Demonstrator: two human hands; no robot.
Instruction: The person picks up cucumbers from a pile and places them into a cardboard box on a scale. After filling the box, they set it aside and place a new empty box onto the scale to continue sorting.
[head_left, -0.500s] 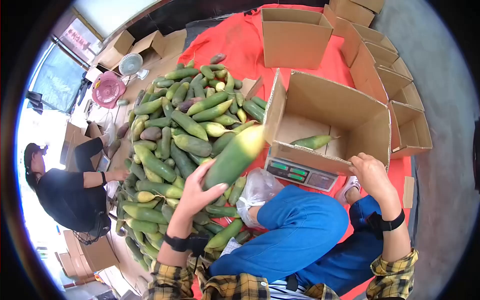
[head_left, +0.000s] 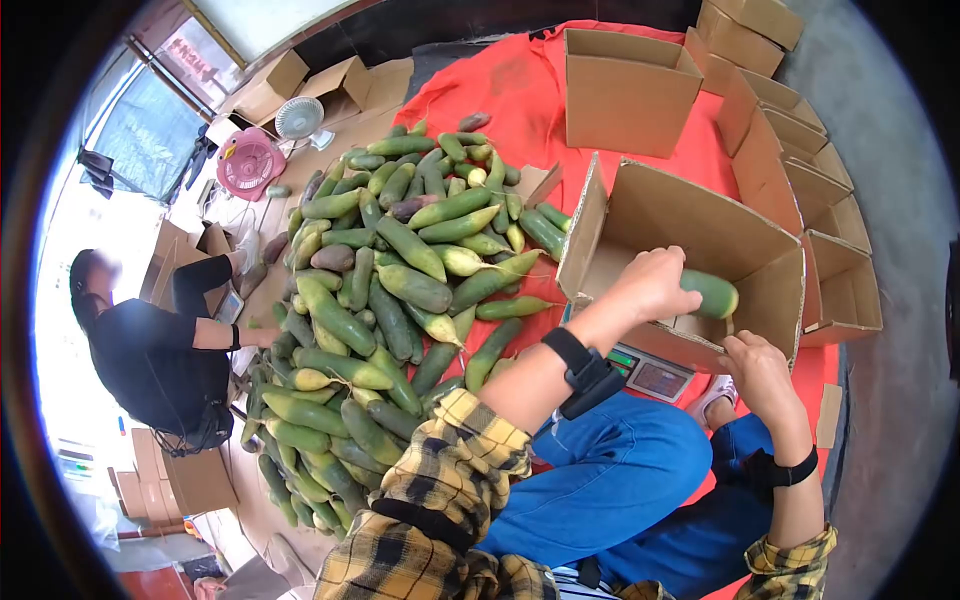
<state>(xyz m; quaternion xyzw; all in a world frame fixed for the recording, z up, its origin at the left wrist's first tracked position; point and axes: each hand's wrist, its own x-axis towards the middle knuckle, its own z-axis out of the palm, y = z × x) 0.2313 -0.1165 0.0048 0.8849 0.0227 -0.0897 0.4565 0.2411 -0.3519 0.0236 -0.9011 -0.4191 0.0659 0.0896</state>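
My left hand [head_left: 655, 285] reaches over the near wall of an open cardboard box [head_left: 705, 215]. It is closed around a thick green radish [head_left: 712, 295], which sits inside the box opening with its pale end towards the right. My right hand [head_left: 762, 372] holds the near rim of the same box, fingers bent over the edge. Beneath the box is a digital scale [head_left: 660, 380], its display partly covered by my left forearm. The inside bottom of the box is largely hidden by my hand and the near wall.
A big heap of green radishes [head_left: 400, 280] lies left of the box. More open boxes [head_left: 630, 105] stand behind it and along the right on a red sheet [head_left: 490, 90]. A co-worker [head_left: 150, 350] sits at far left, reaching to the heap. A fan [head_left: 300, 118] stands behind.
My left hand has carried the radish from above the heap rightwards into the box. My right hand stays on the rim. The view has shifted slightly.
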